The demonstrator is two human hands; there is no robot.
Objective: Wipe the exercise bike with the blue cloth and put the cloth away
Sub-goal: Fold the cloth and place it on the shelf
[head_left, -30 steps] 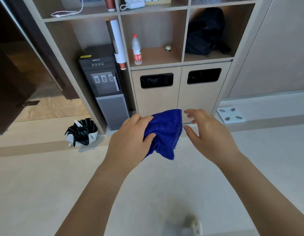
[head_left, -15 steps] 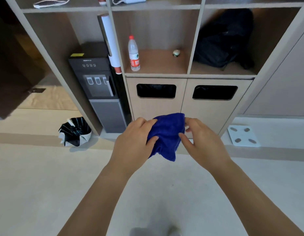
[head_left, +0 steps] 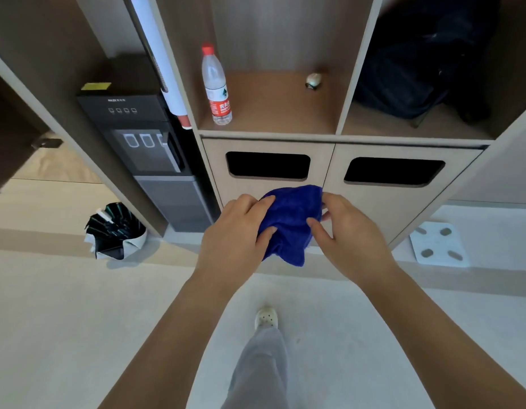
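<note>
The blue cloth (head_left: 288, 222) is bunched up in the air in front of a wooden shelf unit (head_left: 267, 132). My left hand (head_left: 235, 234) grips its left side with the thumb pressed into the fabric. On the cloth's right side, my right hand (head_left: 344, 231) pinches it between thumb and fingers. A loose corner hangs down below both hands. No exercise bike is in view.
An open shelf holds a water bottle (head_left: 216, 87) and a small round object (head_left: 313, 80); a dark bag (head_left: 418, 69) fills the cubby to its right. Below are two doors with dark slots (head_left: 267, 166). A black water dispenser (head_left: 143, 154), a bin (head_left: 114, 230) and a white scale (head_left: 437, 245) stand nearby.
I have walked closer to the shelf unit. My right hand, open beside the cloth a second ago, has closed onto its right side.
</note>
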